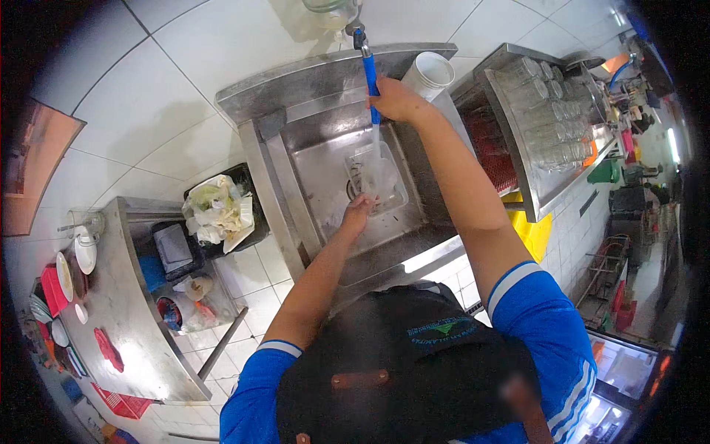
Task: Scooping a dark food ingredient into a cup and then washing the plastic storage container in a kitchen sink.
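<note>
My right hand (396,100) grips the blue hose (370,72) fixed to the wall tap (359,39). Water runs from the hose's end into a clear plastic container (396,183) in the stainless steel sink (327,166). My left hand (360,212) is at the container's near left edge with its fingers bent; it seems to hold the rim. Part of the container is blurred by the water. Small dark bits lie on the sink floor.
A white plastic tub (434,71) stands at the sink's back right corner. Rows of glass jars (546,114) fill a steel shelf at right. A full waste bin (219,213) stands left of the sink, beside a steel table (111,311) with dishes and a red cloth (108,348).
</note>
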Demonstrator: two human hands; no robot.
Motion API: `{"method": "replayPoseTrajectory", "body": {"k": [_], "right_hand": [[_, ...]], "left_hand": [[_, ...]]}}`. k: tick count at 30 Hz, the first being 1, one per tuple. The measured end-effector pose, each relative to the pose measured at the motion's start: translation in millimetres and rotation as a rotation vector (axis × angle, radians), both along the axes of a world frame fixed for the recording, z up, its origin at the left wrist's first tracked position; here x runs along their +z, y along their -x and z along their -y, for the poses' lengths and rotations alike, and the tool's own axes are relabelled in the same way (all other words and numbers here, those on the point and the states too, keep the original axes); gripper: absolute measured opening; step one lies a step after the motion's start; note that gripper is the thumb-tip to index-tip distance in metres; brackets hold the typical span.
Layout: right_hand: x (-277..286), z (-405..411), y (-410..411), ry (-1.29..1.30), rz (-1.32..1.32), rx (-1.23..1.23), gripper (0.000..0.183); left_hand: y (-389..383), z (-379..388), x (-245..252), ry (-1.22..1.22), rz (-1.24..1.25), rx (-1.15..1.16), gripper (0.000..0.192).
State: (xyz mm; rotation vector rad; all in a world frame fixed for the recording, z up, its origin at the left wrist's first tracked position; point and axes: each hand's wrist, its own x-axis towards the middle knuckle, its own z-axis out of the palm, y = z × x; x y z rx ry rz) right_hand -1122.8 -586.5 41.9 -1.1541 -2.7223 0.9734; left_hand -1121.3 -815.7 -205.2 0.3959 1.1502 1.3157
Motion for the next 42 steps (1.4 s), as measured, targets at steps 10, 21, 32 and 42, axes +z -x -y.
{"method": "replayPoseTrajectory", "body": {"k": [10,21,32,42], "right_hand": [[-5.0,-2.1,0.2,-0.200,0.049,-0.042,0.026],[-16.4,2.8,-1.8,-0.155,-0.095,0.022,0.031],[-34.5,7.4,-7.3,-0.215,-0.259,-0.056,0.027],[-32.3,-4.6,-18.2,-0.030,-0.210,0.044,0.022]], "left_hand": [[6.1,6.3,-15.7,-0.053,-0.081,-0.108,0.018],[3.0,6.9,95.5,0.098,-1.399,-1.067,0.020],[-50.4,14.7,86.1,0.222,-1.526,-1.044,0.017],[8.0,27.6,47.9,0.281,-0.080,-0.100,0.022]]}}
